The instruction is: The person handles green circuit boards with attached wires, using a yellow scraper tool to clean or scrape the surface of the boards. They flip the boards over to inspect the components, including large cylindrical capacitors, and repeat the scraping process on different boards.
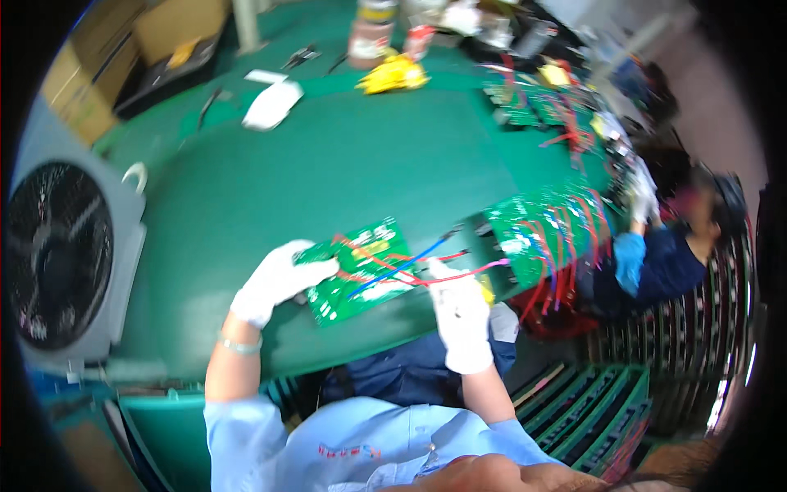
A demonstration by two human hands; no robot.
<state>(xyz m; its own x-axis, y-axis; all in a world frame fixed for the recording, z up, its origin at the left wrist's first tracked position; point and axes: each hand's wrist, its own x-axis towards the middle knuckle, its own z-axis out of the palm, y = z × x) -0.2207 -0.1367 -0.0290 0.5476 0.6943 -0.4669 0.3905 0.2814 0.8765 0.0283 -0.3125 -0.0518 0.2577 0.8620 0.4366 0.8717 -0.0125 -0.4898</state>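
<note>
The green circuit board (359,266) is between the person's hands, near the table's (303,180) front edge. The left hand (283,279) pinches its left side; whether the right hand (463,320) grasps wires (406,261) or board, I cannot tell. It looks light, stiff and fragile, best held by its edges, with wires bending easily.
</note>
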